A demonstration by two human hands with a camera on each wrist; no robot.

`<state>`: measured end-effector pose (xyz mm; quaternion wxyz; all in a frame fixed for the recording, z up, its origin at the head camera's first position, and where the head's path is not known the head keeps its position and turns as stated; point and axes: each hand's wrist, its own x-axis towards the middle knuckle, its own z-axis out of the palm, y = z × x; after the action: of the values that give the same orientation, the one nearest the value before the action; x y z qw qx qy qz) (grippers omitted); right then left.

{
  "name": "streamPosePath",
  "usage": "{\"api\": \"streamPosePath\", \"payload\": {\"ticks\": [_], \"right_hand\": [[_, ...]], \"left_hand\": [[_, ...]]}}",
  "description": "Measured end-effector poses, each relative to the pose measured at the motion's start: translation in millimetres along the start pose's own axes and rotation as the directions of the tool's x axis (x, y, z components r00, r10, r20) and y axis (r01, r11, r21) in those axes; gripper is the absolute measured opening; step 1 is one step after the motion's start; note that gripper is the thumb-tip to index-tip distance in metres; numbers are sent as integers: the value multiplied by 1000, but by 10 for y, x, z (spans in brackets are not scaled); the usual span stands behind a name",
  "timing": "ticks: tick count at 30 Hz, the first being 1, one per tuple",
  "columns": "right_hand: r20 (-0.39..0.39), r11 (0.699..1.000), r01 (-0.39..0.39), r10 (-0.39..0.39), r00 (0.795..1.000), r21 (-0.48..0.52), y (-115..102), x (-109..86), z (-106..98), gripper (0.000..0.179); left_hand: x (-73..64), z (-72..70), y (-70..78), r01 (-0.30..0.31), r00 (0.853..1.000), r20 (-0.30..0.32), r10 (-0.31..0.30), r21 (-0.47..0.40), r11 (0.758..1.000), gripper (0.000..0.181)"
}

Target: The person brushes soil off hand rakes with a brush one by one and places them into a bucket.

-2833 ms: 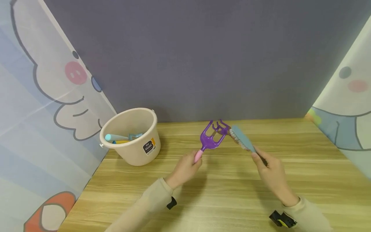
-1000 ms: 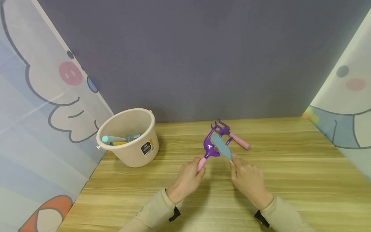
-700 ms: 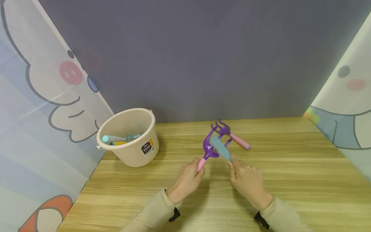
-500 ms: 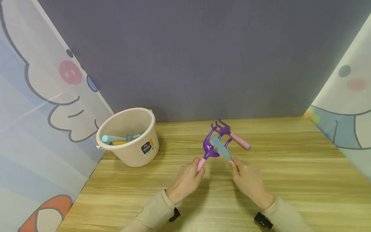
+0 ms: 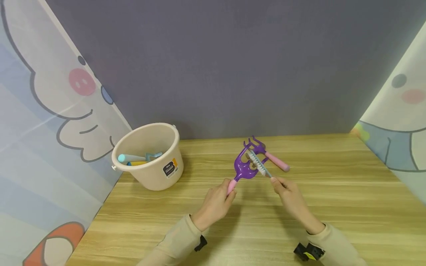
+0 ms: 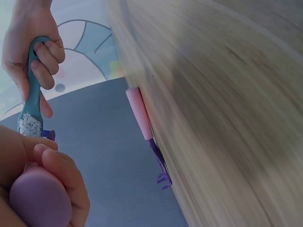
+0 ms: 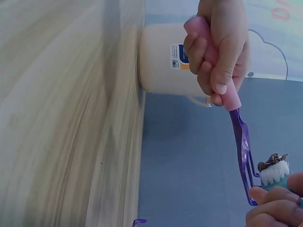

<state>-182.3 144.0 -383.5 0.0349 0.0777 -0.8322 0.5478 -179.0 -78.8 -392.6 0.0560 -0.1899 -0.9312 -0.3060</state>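
Observation:
My left hand (image 5: 214, 205) grips the pink handle of a purple hand fork (image 5: 244, 171), its tines pointing away over the table. With my right hand (image 5: 293, 199) I hold a blue scrub brush (image 7: 275, 174) by its handle. Its white bristles face left, overlapping the fork's tines in the head view. Brownish dirt (image 7: 271, 161) sits at the bristle ends in the right wrist view. Just beyond lies a smaller purple hand rake (image 5: 277, 161) with a pink handle, flat on the table; its prongs lie partly behind the fork. In the left wrist view, the handle end (image 6: 40, 198) fills my left fist.
A cream bucket (image 5: 156, 181) stands at the left of the wooden table (image 5: 332, 192), holding a light-blue tool (image 5: 131, 158) and something yellow (image 5: 138, 163). A grey panel (image 5: 233, 74) rises at the back edge. Cartoon-printed cloth hangs on both sides.
The brush has come left from over the rake onto the fork, then rolled from back up to bristles showing sideways. My right hand has lately shifted slightly right; the left keeps its grip.

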Motion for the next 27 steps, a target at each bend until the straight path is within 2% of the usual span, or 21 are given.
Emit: {"api": "streamPosePath", "payload": {"ticks": [5,11,20,23,24,26,27], "right_hand": [[1,1000,9,-9,1000,3,3,-1,-12,42],[1,999,10,-10,1000,41,9,5,-14,43],[-4,983,19,-19,1000,183,25,-9,-61,43],[-10,981,26,-24,1000,192,32,-15,-77,44],[-8,982,30,-28,1000,187,32,-18,-83,44],[-11,982,28,-26,1000,185,34,-22,-93,44],[-12,983,27,-26,1000,183,32,-24,-97,44]], "left_hand": [[-3,-8,-6,37,999,14,-36,-20,999,18],[6,-9,-21,76,997,30,-73,-104,992,17],[45,1,-67,136,991,39,-131,-272,953,11],[62,11,-100,165,986,55,-155,-332,929,11],[67,11,-109,180,984,68,-167,-364,914,12],[71,6,-121,222,975,125,-185,-460,860,14],[74,1,-126,246,969,159,-190,-512,823,17]]}}
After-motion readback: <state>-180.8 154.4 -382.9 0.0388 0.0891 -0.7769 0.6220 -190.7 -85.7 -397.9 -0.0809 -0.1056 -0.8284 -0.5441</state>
